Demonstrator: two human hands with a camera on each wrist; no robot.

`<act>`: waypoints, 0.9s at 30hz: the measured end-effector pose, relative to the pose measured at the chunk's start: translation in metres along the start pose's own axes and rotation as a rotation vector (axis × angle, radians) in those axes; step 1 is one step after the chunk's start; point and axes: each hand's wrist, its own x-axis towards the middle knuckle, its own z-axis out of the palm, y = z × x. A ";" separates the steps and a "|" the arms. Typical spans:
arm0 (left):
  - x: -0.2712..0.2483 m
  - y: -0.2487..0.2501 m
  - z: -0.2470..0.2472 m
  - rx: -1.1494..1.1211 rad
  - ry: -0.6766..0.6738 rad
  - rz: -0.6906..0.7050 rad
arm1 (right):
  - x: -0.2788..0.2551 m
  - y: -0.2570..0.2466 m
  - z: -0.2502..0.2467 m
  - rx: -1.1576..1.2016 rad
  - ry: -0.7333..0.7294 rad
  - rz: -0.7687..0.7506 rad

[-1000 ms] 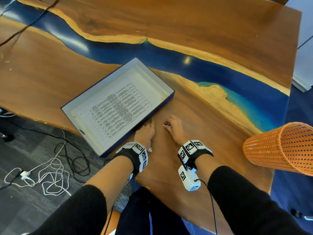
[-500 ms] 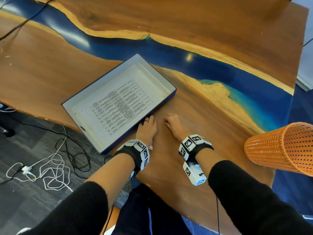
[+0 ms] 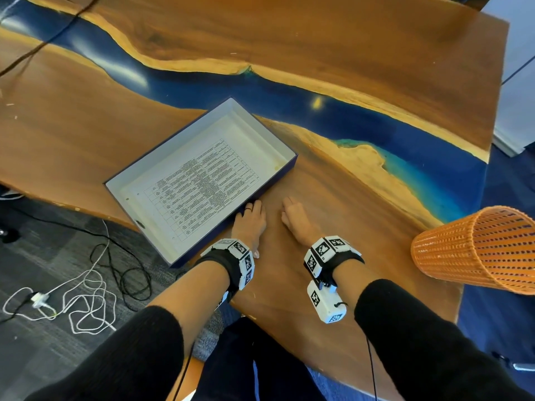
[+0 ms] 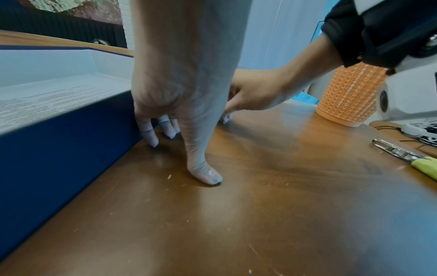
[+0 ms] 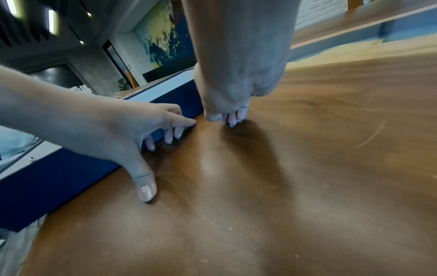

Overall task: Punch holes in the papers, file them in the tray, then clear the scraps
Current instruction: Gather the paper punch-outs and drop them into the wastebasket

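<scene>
Left hand [image 3: 249, 219] spread, right hand [image 3: 295, 218] curled

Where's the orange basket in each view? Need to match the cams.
Head: basket at the right edge, lying on its side, mouth facing right.
Left wrist: upper right, behind the right hand.
Right wrist: not in it.
Shared landmark: the tray, whose blue wall shows in all three views.
</scene>
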 end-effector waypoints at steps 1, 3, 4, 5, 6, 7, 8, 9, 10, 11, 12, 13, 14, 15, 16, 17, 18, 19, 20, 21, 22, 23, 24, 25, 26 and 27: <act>0.000 0.002 -0.001 0.019 0.002 0.002 | -0.005 0.002 -0.003 0.026 0.018 0.001; -0.003 0.007 -0.003 0.055 0.000 0.025 | -0.017 0.008 -0.012 0.065 0.074 0.001; -0.004 0.010 -0.005 0.075 0.002 0.048 | -0.023 0.011 -0.021 0.077 0.105 0.001; -0.004 0.013 -0.008 0.099 0.004 0.076 | -0.030 0.014 -0.031 0.101 0.131 -0.002; -0.004 0.018 -0.012 0.125 0.013 0.110 | -0.037 0.017 -0.043 0.139 0.168 -0.014; -0.003 0.023 -0.019 0.148 0.036 0.147 | -0.046 0.020 -0.056 0.173 0.218 -0.027; -0.003 0.030 -0.027 0.166 0.061 0.190 | -0.056 0.023 -0.073 0.202 0.269 -0.034; -0.002 0.037 -0.036 0.182 0.079 0.236 | -0.067 0.026 -0.089 0.218 0.306 -0.027; -0.001 0.045 -0.046 0.194 0.093 0.281 | -0.078 0.031 -0.104 0.212 0.341 -0.010; 0.001 0.054 -0.056 0.211 0.106 0.325 | -0.089 0.038 -0.119 0.191 0.371 0.015; 0.003 0.065 -0.067 0.229 0.119 0.367 | -0.100 0.044 -0.134 0.171 0.403 0.051; 0.003 0.076 -0.077 0.249 0.127 0.409 | -0.112 0.051 -0.148 0.169 0.447 0.084; 0.002 0.089 -0.088 0.272 0.137 0.456 | -0.126 0.059 -0.162 0.178 0.506 0.110; 0.001 0.103 -0.097 0.295 0.148 0.501 | -0.140 0.068 -0.175 0.189 0.571 0.133; -0.001 0.116 -0.105 0.306 0.157 0.548 | -0.154 0.074 -0.188 0.197 0.633 0.158; -0.003 0.131 -0.111 0.309 0.156 0.603 | -0.172 0.081 -0.200 0.205 0.686 0.195; -0.006 0.144 -0.116 0.307 0.138 0.650 | -0.187 0.088 -0.210 0.211 0.728 0.231; -0.009 0.156 -0.118 0.307 0.121 0.692 | -0.201 0.096 -0.218 0.215 0.769 0.264; -0.013 0.169 -0.119 0.314 0.114 0.732 | -0.217 0.103 -0.224 0.216 0.809 0.309; -0.015 0.180 -0.119 0.326 0.111 0.763 | -0.231 0.110 -0.227 0.222 0.843 0.356; -0.019 0.191 -0.119 0.339 0.105 0.790 | -0.244 0.117 -0.229 0.229 0.865 0.403; -0.021 0.201 -0.118 0.348 0.105 0.817 | -0.256 0.124 -0.229 0.230 0.875 0.442; -0.024 0.209 -0.117 0.357 0.103 0.840 | -0.265 0.130 -0.229 0.230 0.871 0.477; -0.026 0.215 -0.115 0.364 0.107 0.867 | -0.272 0.134 -0.229 0.229 0.861 0.510; -0.029 0.220 -0.115 0.376 0.111 0.895 | -0.278 0.137 -0.228 0.237 0.857 0.538; -0.030 0.224 -0.113 0.386 0.125 0.924 | -0.281 0.140 -0.226 0.244 0.857 0.551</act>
